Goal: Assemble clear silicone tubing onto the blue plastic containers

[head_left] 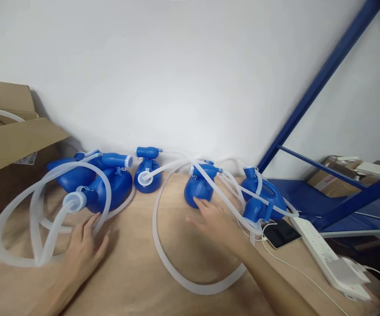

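Observation:
Several blue plastic bottles with handles and translucent hoses stand or lie along the wall. My left hand [84,250] is open, fingers spread, just below the blue bottle at left [114,186] and beside its coiled hose [35,237]. My right hand [211,219] is open too, its fingertips at the base of the middle-right blue bottle [198,191]; whether they touch is hard to tell. Between the hands a smaller-looking blue bottle [148,182] stands with a white-rimmed hose end in front. More blue bottles [270,197] sit at the right, partly behind hoses.
An open cardboard box [12,175] stands at the left. On the right are a phone [281,233] with a cable, a white power strip [321,252] and a blue metal shelf frame [321,83]. A looped hose [177,274] crosses the brown tabletop [130,281].

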### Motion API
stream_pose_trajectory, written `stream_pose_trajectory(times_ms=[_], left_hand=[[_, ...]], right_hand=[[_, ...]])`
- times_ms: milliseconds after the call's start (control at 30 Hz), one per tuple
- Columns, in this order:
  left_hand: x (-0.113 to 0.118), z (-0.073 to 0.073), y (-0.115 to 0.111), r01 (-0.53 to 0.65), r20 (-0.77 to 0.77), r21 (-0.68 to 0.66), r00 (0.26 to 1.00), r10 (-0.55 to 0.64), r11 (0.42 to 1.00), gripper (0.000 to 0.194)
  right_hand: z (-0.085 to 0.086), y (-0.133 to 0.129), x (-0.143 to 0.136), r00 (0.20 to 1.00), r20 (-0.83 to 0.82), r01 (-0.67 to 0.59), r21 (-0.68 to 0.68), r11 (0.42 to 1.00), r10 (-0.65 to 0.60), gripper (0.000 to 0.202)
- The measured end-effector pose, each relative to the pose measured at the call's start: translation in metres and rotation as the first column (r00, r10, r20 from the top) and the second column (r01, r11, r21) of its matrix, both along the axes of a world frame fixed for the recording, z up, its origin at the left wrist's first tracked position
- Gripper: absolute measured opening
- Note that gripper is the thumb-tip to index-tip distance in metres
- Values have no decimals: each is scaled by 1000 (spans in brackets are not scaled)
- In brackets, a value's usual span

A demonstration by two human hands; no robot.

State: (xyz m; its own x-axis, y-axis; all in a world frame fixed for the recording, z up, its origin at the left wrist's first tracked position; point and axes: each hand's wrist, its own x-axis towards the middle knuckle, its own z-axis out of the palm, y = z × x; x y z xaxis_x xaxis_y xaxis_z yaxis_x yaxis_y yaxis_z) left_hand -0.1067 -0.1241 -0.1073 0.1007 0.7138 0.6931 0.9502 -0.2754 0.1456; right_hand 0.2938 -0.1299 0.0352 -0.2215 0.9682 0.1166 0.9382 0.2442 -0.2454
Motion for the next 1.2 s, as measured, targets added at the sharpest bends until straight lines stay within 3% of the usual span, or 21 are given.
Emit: stream_pose_trajectory(times_ms=[100,233,333,500,667,767,867,967,1067,1133,1200], left_hand=[[7,1,-3,75,-1,17,997,-75,997,60],[13,1,-5,108,20,-5,994,-108,994,61],[15,2,-5,122,37,-17,992,-122,992,60],[14,0,-4,145,49,-18,988,-144,989,60],[15,0,-4,185,46,17,982,-186,983,57],[19,4,-7,215,-23,85,977,-214,973,58],[31,10,-13,309,-53,123,951,-305,943,60],[55,20,-18,411,31,62,910,-413,910,64],[86,37,-10,462,205,-23,870,-448,887,70],[106,56,3,494,349,-64,825,-444,867,79],[122,76,18,543,454,-101,771,-447,834,80]], right_hand=[[-23,37,6,965,16,256,146,956,-261,79],[-25,89,29,901,-140,434,279,857,-410,87],[-22,109,34,877,-138,479,334,812,-460,91],[-14,113,37,868,81,420,403,813,-489,80],[8,87,18,883,248,307,336,890,-399,71],[24,65,-3,932,266,183,235,955,-245,65],[35,48,-20,982,190,-32,191,981,-5,64],[40,40,-23,977,-43,-202,127,971,209,65],[38,43,-12,851,-443,-308,10,951,281,81],[35,47,0,651,-727,-371,-53,927,219,90],[30,53,14,386,-919,-377,-76,923,83,92]])
